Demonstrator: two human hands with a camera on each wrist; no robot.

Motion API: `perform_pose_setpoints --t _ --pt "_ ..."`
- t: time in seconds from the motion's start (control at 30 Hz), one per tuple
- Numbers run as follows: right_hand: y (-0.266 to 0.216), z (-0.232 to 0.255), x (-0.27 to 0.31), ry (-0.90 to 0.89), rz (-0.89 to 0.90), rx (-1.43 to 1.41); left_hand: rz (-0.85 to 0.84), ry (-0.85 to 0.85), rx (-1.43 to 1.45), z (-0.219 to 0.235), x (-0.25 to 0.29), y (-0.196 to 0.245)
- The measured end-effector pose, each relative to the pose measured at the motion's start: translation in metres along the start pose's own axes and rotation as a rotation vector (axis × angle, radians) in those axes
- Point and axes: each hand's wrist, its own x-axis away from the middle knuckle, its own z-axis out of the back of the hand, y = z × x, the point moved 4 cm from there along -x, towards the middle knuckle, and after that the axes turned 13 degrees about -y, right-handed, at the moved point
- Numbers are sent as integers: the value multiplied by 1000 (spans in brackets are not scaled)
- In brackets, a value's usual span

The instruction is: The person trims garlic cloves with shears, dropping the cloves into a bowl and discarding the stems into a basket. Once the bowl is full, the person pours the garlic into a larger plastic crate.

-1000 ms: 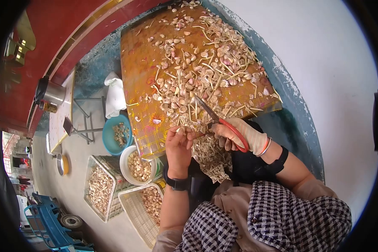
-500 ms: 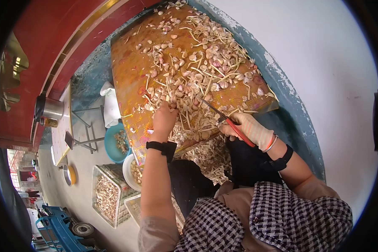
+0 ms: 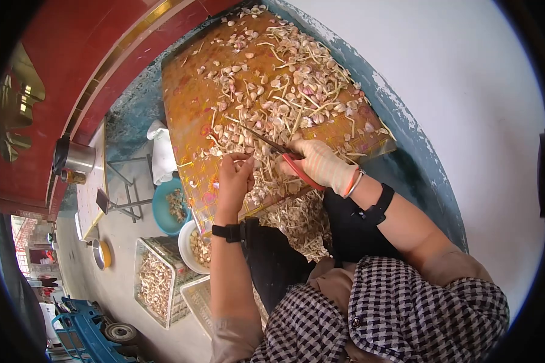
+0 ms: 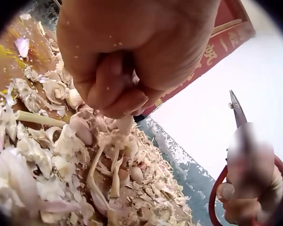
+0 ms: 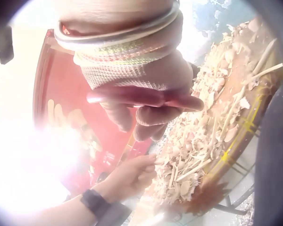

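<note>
The left hand (image 3: 233, 184), bare, is over the near part of the garlic pile (image 3: 297, 109), fingers curled inward. In the left wrist view the left hand (image 4: 137, 52) pinches a small pale garlic piece (image 4: 125, 124), mostly hidden by the fingers. The right hand (image 3: 326, 164) wears a striped knit glove with bare fingertips. It grips red-handled scissors (image 3: 304, 173), whose dark blades point toward the space above the left fingertips. The right wrist view shows the right hand (image 5: 141, 70) curled round the red handle (image 5: 132, 96).
Garlic cloves, stems and skins cover much of the patterned table (image 3: 191, 91). Left of it stand a teal basin (image 3: 157, 209), a white bucket (image 3: 186, 251) and crates (image 3: 178, 290) of garlic. Peelings hang below the near edge; a white wall (image 3: 454, 72) rises at right.
The left hand reached into the pile, then drew back slightly from it. The right hand and scissors moved left and up, closer to the left hand.
</note>
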Motion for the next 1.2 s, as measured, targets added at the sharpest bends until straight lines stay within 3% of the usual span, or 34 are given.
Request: perform_pose_setpoints --t 0.03,0.13,0.2,0.27,0.33,0.4,0.47,0.53,0.57,0.6,0.67,0.73,0.77,0.97,1.1,1.2 --pt "-5 -11 -5 -28 -124 -187 -35 -30 22 -10 13 9" --pt "-51 -29 14 -84 -221 -342 -76 -66 149 -35 41 11" --pt "-13 -42 14 -68 -214 -428 -128 -25 187 -45 57 7" --pt "-13 -54 19 -166 -158 -697 -205 -14 256 -53 71 7" --pt "-12 -60 36 -155 -189 -719 -227 -2 228 -56 80 5" --pt "-7 -72 50 -146 -249 -1101 -180 11 175 -56 85 -2" --pt "-22 -74 58 -146 -229 -1146 -185 -40 145 -58 89 -2" --pt "-29 -74 61 -181 -192 -1036 -297 -33 38 -63 95 4" --pt "-39 -71 66 -188 -87 -899 -367 -36 -55 -62 97 7" --pt "-43 -68 70 -209 -245 -696 -371 -24 -57 -58 104 11" --pt "-57 -51 79 -217 -313 -188 -142 -99 63 -57 114 16" --pt "-82 -31 85 -198 -61 644 -136 -83 2 -54 122 24" --pt "-92 -25 91 -200 2 781 -108 -89 -83 -51 125 28" --pt "-104 -15 103 -319 14 1126 -30 -167 -170 -46 131 27" --pt "-110 -16 106 -347 -6 1107 -73 -205 -156 -48 133 25" --pt "-107 -18 108 -355 -15 1123 -9 -207 -121 -51 136 28"
